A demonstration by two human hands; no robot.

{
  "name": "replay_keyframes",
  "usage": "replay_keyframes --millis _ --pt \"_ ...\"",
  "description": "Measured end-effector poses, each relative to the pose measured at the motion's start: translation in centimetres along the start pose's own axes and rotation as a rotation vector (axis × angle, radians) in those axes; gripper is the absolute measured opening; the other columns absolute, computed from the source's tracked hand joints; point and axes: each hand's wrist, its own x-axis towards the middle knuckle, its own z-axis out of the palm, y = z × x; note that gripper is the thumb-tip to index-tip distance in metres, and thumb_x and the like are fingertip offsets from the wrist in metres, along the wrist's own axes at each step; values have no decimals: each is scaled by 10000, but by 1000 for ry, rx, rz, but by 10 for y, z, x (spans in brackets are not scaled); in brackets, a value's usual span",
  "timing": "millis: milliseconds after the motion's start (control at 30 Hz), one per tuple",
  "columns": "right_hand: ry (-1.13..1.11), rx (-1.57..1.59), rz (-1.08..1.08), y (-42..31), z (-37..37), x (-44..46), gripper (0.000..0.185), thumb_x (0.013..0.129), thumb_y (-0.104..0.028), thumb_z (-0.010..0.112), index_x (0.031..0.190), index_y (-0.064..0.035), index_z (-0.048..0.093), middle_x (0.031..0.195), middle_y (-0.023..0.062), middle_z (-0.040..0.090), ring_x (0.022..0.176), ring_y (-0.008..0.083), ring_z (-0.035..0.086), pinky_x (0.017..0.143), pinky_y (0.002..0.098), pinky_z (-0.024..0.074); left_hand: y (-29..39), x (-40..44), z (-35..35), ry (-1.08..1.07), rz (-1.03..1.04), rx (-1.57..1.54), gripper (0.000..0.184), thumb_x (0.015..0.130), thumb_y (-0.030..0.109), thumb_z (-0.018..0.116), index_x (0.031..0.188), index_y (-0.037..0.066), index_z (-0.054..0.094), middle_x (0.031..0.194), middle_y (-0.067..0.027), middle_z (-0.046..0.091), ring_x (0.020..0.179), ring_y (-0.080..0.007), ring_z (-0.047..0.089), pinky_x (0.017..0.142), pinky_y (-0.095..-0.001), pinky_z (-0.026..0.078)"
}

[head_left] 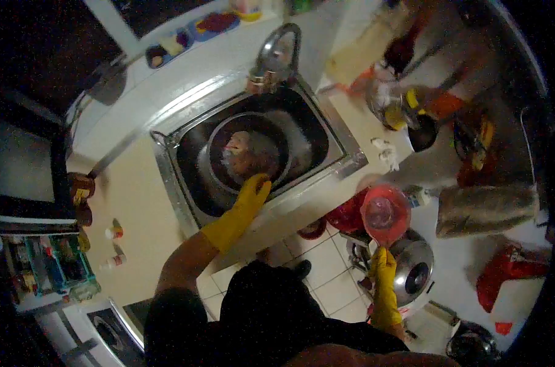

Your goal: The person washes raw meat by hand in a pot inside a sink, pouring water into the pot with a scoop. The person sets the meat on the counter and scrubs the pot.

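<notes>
A round metal bowl [215, 160] sits in the steel sink [189, 205]. Inside it lies a pale, pinkish-brown lump that looks like raw meat [239, 150], too blurred to name surely. My left hand [247, 202], in a yellow rubber glove, closes over the bowl's near rim. To the right, beyond the counter edge, my right hand [384, 272], also gloved in yellow, is wrapped round the handle of a pink plastic dipper [384, 214]. Its inside faces up; I cannot tell what it contains.
A curved faucet [274, 58] rises behind the sink. Small bottles [114, 233] stand on the left counter near a microwave [23, 162]. At right are a large metal pot lid [415, 263], a hanging towel [485, 211] and a red stool [504, 275]. Tiled floor shows below.
</notes>
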Motion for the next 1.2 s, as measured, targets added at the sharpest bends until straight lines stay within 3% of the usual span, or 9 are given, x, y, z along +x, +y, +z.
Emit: replay_keyframes --millis 67,167,300,400,533,667,767,967,1200 --pt "-39 -103 -69 -62 18 -17 377 973 -376 497 758 -82 594 574 -8 506 422 77 414 388 246 303 -80 48 7 244 61 -35 458 822 196 680 1228 36 539 1135 -208 591 1048 -351 569 896 -406 459" --pt "-107 -121 71 -121 47 -31 330 979 -328 498 774 -85 586 593 -12 526 462 75 438 408 242 311 -64 80 -9 626 150 289 562 816 191 687 1320 81 465 1226 -199 539 1082 -335 549 898 -392 453" --pt "-262 -187 5 -138 97 -12 278 964 -328 531 841 -85 582 585 -13 518 453 85 431 410 233 317 -101 121 -4 641 -161 440 727 776 210 726 1405 141 367 1312 -196 476 1133 -335 520 925 -395 441" --pt "-271 -63 66 -168 153 -2 261 928 -327 586 844 -81 568 641 1 522 454 90 421 406 256 328 -118 129 -3 365 -212 -3 799 750 211 734 1435 172 325 1330 -184 468 1164 -328 499 959 -402 426" --pt "-568 -242 17 -173 210 39 295 913 -333 603 971 -44 596 709 24 592 510 132 487 482 284 405 -207 165 33 594 -97 220 770 739 155 719 1422 151 362 1255 -138 539 1100 -299 530 934 -404 439" --pt "-445 -427 -382 -119 276 87 384 919 -411 579 924 -29 617 704 29 601 520 114 503 475 274 409 -140 137 -9 380 -455 -28 667 805 200 657 1406 172 369 1176 -111 574 1011 -257 565 867 -401 463" --pt "-645 -569 -237 -160 303 82 410 899 -421 600 1006 -26 627 694 61 604 552 145 538 499 303 433 -128 120 -28 238 -578 -372 602 817 204 629 1373 156 403 1158 -112 587 1010 -269 572 861 -427 471" --pt "-564 -889 -600 -190 318 79 405 892 -399 590 1061 -36 646 874 178 681 743 294 663 700 383 502 -142 110 -35 48 -893 -907 487 839 213 572 1307 126 472 1123 -113 613 1008 -293 586 850 -480 489" --pt "-456 -1393 -792 -237 277 78 307 902 -402 503 1037 -143 599 783 170 657 741 399 631 642 507 482 -46 100 -22 260 -960 -1283 397 859 251 540 1230 108 543 1152 -114 608 1037 -333 584 844 -542 496"
